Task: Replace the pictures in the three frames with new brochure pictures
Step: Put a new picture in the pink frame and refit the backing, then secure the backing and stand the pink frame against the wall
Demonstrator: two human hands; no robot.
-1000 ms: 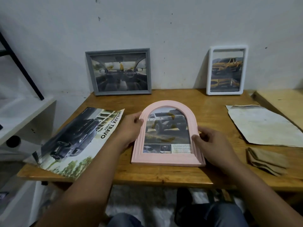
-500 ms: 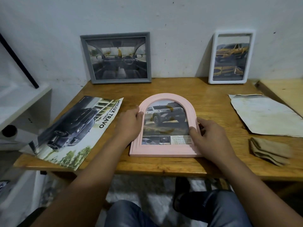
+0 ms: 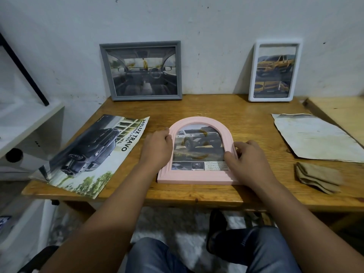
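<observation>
A: How far along is the swap?

B: Late, I'd judge. The grey frame at 11 o'clock and the white frame at 1 o'clock both lean on the wall with car pictures in them. The pink frame lies flat at the middle of the table, also showing a car picture. Whether those are the new ones I can't tell, though they match the brochure lying at 9 o'clock.

A: And the hands?

B: The left hand grips the pink frame's left edge, fingers curled on it. The right hand holds the right edge, thumb on the face. What's left, I'd guess, is standing it up.

A: Anything different from a second ago?

B: The frame sits slightly farther from the table's near edge, and the view has tipped down. The grips look unchanged. The paper and cloth at 3 o'clock haven't moved.
</observation>
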